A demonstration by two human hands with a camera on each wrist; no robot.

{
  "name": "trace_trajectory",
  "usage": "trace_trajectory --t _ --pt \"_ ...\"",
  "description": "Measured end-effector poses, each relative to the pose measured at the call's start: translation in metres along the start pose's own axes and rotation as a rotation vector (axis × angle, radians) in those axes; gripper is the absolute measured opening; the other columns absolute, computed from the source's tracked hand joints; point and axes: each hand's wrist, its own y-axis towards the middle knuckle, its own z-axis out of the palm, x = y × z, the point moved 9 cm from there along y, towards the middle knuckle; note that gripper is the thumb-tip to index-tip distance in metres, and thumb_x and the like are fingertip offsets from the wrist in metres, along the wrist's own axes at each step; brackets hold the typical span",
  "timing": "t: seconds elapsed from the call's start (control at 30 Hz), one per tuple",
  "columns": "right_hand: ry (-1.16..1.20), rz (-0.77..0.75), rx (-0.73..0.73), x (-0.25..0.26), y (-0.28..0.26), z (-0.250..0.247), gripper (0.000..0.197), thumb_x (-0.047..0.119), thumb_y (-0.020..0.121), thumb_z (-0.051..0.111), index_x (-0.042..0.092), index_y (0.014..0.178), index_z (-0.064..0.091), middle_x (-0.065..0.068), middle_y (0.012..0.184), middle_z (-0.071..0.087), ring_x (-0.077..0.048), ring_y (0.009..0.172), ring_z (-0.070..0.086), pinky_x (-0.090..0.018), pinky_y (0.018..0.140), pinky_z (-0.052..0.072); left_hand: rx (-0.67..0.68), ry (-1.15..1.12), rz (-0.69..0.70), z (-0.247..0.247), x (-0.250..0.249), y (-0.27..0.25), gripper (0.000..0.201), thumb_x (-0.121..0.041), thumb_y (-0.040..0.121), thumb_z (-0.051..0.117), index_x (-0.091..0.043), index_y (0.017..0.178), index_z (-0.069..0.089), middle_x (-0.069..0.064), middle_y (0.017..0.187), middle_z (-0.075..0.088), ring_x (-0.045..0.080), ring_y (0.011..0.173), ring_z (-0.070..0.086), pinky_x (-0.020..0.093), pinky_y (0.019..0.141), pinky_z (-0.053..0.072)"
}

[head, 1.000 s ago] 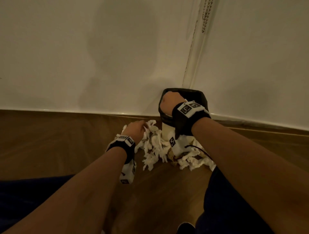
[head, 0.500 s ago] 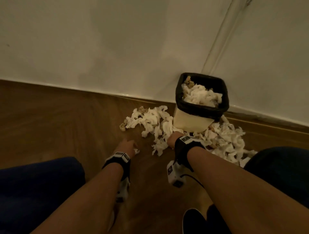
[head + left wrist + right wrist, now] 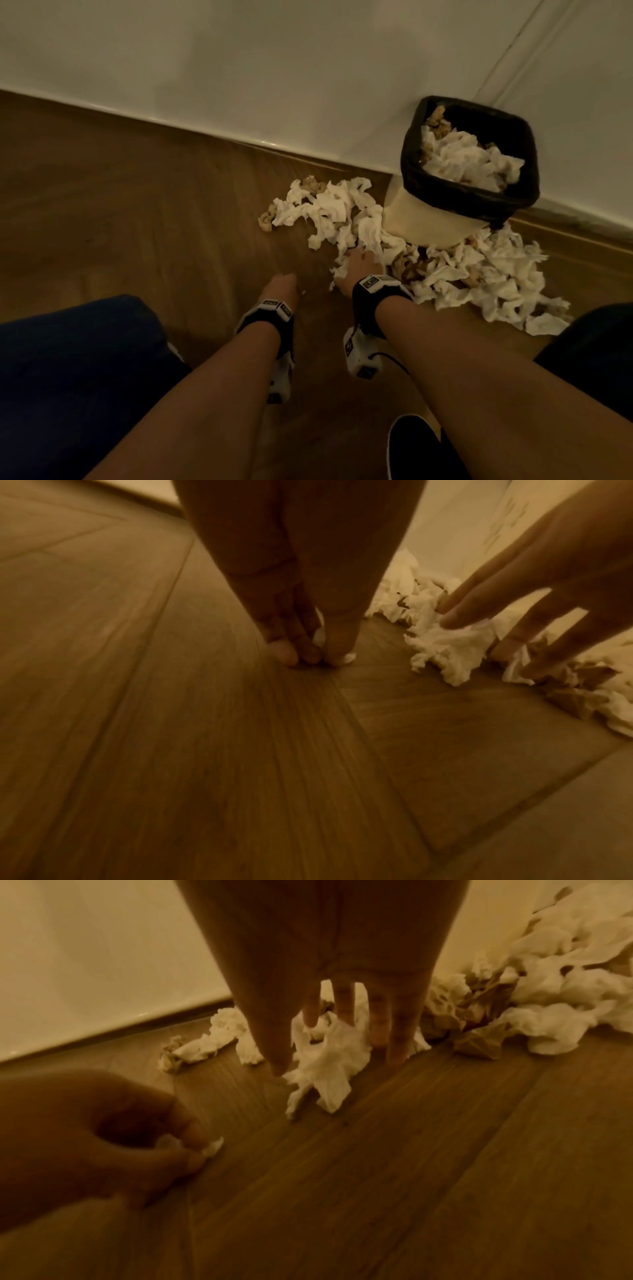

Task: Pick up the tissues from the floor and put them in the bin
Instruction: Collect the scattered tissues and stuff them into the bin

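Pinched in the left hand (image 3: 301,631) was a small tissue scrap (image 3: 213,1146); the right hand (image 3: 363,267), fingers seemingly spread, reached the floor pile (image 3: 462,274). Best gathered before lifting to the bin (image 3: 469,202).

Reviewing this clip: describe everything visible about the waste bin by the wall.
The small cream, round-bodied waste bin with a black plastic liner stands upright on the brown wooden floor, close against the white wall. The liner folds over its squarish rim, hiding the upper body. Crumpled white and brownish tissues fill it nearly to the rim. More loose tissues lie heaped around its base, touching it. Neither hand touches the bin.
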Motion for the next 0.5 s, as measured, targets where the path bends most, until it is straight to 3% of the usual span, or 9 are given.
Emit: trace_trajectory --t 0.13,0.2,0.27,0.33,0.4,0.5 --pt "-0.024 0.007 0.017 0.005 0.005 0.015 0.093 0.048 0.084 0.062 0.015 0.15 0.005 -0.012 0.156 0.001 -0.038 0.143 0.007 -0.045 0.115 0.016 -0.101 -0.052 0.048 -0.013 0.0 -0.002 0.027 -0.03 0.093 0.052 -0.01 0.112 0.055 0.014 0.116 0.06 0.031 0.108 0.054 0.035 0.088 0.044" --pt "-0.036 0.012 0.004 0.008 0.005 0.02 0.087 0.045 0.082 0.065 0.014 0.147 0.016 -0.014 0.152 0.009 -0.041 0.139 0.015 -0.046 0.112 0.025 -0.151 -0.037 0.076 -0.021 -0.001 -0.003 0.027 -0.029 0.094 0.05 -0.011 0.114 0.056 0.015 0.117 0.059 0.031 0.11 0.053 0.036 0.091 0.043" --pt "-0.005 0.03 -0.04 0.009 0.004 0.018 0.064 0.036 0.086 0.063 0.011 0.137 0.034 -0.016 0.146 0.021 -0.04 0.13 0.03 -0.045 0.104 0.035 -0.132 -0.069 0.105 -0.023 -0.006 -0.004 0.026 -0.024 0.095 0.049 -0.01 0.115 0.057 0.015 0.12 0.054 0.03 0.111 0.051 0.035 0.093 0.041" --pt "0.027 0.052 -0.042 0.008 0.004 0.017 0.037 0.024 0.095 0.051 0.004 0.126 0.047 -0.018 0.141 0.031 -0.037 0.121 0.042 -0.041 0.1 0.039 -0.102 -0.084 0.134 -0.023 -0.012 -0.004 0.025 -0.019 0.096 0.048 -0.009 0.116 0.058 0.015 0.121 0.05 0.029 0.112 0.051 0.034 0.094 0.04" --pt "0.068 0.056 0.002 0.007 0.006 0.018 0.034 0.021 0.098 0.045 0.0 0.124 0.053 -0.018 0.138 0.043 -0.034 0.12 0.048 -0.037 0.099 0.041 -0.099 -0.09 0.143 -0.024 -0.015 -0.005 0.025 -0.016 0.096 0.047 -0.008 0.116 0.06 0.015 0.122 0.048 0.03 0.111 0.051 0.035 0.096 0.043" --pt "0.234 0.084 0.019 0.003 0.003 0.004 0.042 0.03 0.094 0.052 0.003 0.125 0.056 -0.015 0.132 0.054 -0.032 0.12 0.052 -0.039 0.1 0.044 -0.113 -0.081 0.131 -0.031 -0.018 -0.005 0.026 -0.013 0.096 0.046 -0.01 0.114 0.064 0.016 0.123 0.05 0.03 0.112 0.052 0.034 0.097 0.043"
